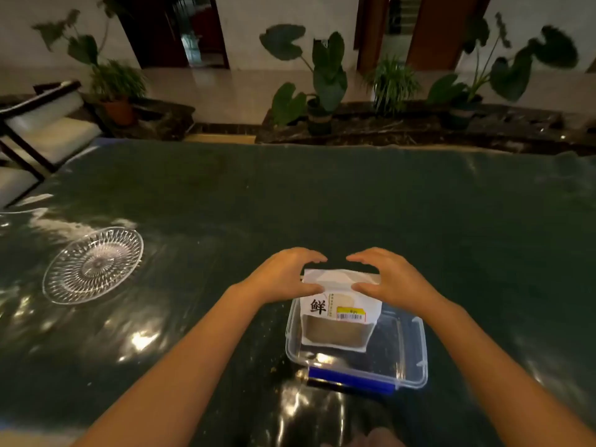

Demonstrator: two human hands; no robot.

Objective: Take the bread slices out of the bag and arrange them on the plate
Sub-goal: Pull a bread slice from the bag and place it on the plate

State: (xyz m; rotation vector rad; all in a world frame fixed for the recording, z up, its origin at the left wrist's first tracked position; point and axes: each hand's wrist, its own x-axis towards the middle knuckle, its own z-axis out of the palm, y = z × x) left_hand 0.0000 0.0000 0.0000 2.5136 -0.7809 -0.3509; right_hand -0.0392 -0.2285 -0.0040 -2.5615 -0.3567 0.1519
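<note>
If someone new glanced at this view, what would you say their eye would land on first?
Most likely the two bare hands meeting near the middle, the left hand and right hand cupped over the top of a white bread bag. That bag stands in a clear plastic container with a blue clip, on the dark glossy table. Next, the empty cut-glass plate off to the left.

bag (338, 312) in container (409, 359), plate (93, 265) far left
</note>
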